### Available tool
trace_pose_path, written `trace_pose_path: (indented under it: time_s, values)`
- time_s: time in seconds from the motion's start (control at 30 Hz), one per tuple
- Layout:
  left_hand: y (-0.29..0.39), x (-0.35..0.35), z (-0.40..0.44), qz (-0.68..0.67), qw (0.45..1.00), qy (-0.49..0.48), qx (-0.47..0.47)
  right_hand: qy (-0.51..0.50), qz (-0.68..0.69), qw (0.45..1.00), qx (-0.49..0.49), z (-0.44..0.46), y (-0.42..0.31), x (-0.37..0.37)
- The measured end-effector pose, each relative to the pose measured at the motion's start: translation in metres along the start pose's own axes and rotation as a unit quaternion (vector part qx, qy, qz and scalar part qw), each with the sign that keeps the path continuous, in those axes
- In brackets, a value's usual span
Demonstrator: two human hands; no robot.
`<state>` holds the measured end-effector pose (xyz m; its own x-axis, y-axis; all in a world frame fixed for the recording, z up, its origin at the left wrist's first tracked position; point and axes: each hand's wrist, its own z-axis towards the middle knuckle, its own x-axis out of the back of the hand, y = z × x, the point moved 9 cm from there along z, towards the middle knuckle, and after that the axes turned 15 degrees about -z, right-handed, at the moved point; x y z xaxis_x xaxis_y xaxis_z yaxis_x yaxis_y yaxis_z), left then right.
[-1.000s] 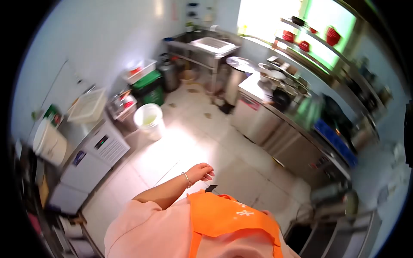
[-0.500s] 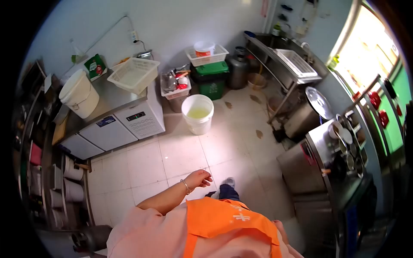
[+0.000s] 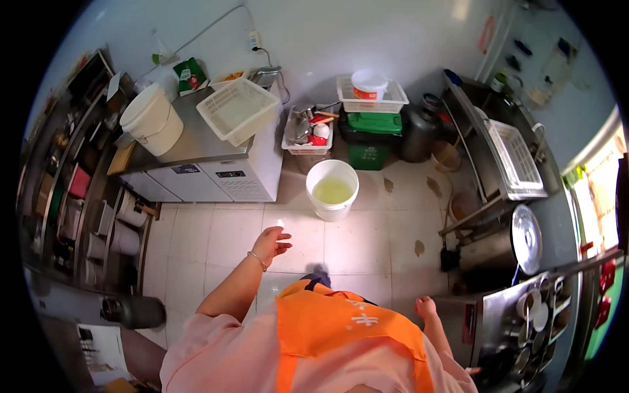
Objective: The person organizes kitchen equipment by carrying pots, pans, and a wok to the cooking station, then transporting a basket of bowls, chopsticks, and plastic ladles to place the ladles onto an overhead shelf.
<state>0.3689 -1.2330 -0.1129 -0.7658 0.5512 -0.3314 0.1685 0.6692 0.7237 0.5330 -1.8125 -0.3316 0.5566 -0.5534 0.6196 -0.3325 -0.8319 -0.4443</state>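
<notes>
My left hand (image 3: 272, 245) hangs over the tiled floor with its fingers apart and nothing in it. A bracelet (image 3: 258, 261) circles that wrist. Nearest to this hand, ahead and a little right, a white bucket (image 3: 332, 211) stands on the floor with a yellowish-green liquid (image 3: 332, 190) inside. My right hand (image 3: 425, 306) is low at my right side, near the steel counter. Its fingers are loosely bent, small in view, and no object shows in them. An orange apron (image 3: 347, 327) covers my front.
On the left a steel-topped cabinet (image 3: 239, 175) bears another white bucket (image 3: 154, 121) and a white basket (image 3: 237, 108). Behind the floor bucket are a green bin (image 3: 367, 156) and a gas cylinder (image 3: 419, 134). To the right stand a sink unit (image 3: 488, 157) and a large lidded pot (image 3: 488, 252).
My view has turned right and moved closer to the floor bucket. My left arm has swung forward with its fingers more extended. My right hand has come further into view.
</notes>
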Motion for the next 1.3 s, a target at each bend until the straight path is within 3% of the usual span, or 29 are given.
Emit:
trace_pose_path:
  time_s: [0.1,0.23,0.33,0.37,0.47,0.5,0.57,0.67,0.77,0.93,0.97,1.0,1.07,1.13,1.2,1.27,1.3]
  values:
    - [0.008,0.017,0.064,-0.115,0.993,0.033,-0.005,-0.018,-0.122,0.99,0.073,0.058,-0.049,0.007]
    - [0.064,0.056,0.138,-0.228,0.971,0.044,-0.064,-0.039,-0.169,0.979,0.108,0.08,-0.125,-0.007]
    - [0.11,0.053,0.205,-0.308,0.947,0.055,-0.075,-0.101,-0.296,0.931,0.186,0.113,-0.183,-0.01]
    - [0.124,0.055,0.231,-0.306,0.947,0.054,-0.081,-0.045,-0.306,0.923,0.229,0.168,-0.148,-0.029]
    - [0.184,0.041,0.3,-0.356,0.928,0.069,-0.087,-0.12,-0.347,0.912,0.182,0.19,-0.215,-0.011]
    - [0.201,0.038,0.331,-0.357,0.929,0.039,-0.093,-0.122,-0.348,0.913,0.177,0.186,-0.244,-0.001]
    - [0.228,0.024,0.369,-0.384,0.916,0.071,-0.093,-0.117,-0.236,0.96,0.095,0.169,-0.307,0.025]
    - [0.253,0.016,0.427,-0.421,0.896,0.098,-0.1,-0.082,-0.237,0.962,0.109,0.168,-0.385,0.041]
    - [0.261,0.019,0.459,-0.469,0.86,0.157,-0.124,-0.132,-0.242,0.945,0.174,0.211,-0.401,0.034]
    - [0.26,0.049,0.51,-0.478,0.844,0.188,-0.152,-0.159,-0.323,0.917,0.174,0.284,-0.399,0.043]
    - [0.268,0.037,0.489,-0.494,0.808,0.278,-0.158,-0.174,-0.368,0.896,0.18,0.306,-0.399,0.047]
    - [0.264,0.036,0.494,-0.495,0.804,0.288,-0.16,-0.182,-0.373,0.891,0.183,0.333,-0.402,0.058]
    - [0.276,0.05,0.499,-0.534,0.772,0.22,-0.264,-0.219,-0.482,0.812,0.244,0.378,-0.426,0.065]
    - [0.267,0.061,0.484,-0.513,0.775,0.244,-0.277,-0.174,-0.432,0.857,0.22,0.495,-0.391,0.067]
    - [0.248,0.05,0.446,-0.487,0.774,0.293,-0.28,-0.169,-0.302,0.925,0.157,0.552,-0.432,0.086]
    - [0.222,0.033,0.399,-0.458,0.782,0.321,-0.276,-0.263,-0.089,0.951,0.139,0.601,-0.472,0.091]
    - [0.208,0.031,0.378,-0.439,0.796,0.315,-0.274,-0.241,-0.171,0.945,0.139,0.593,-0.521,0.105]
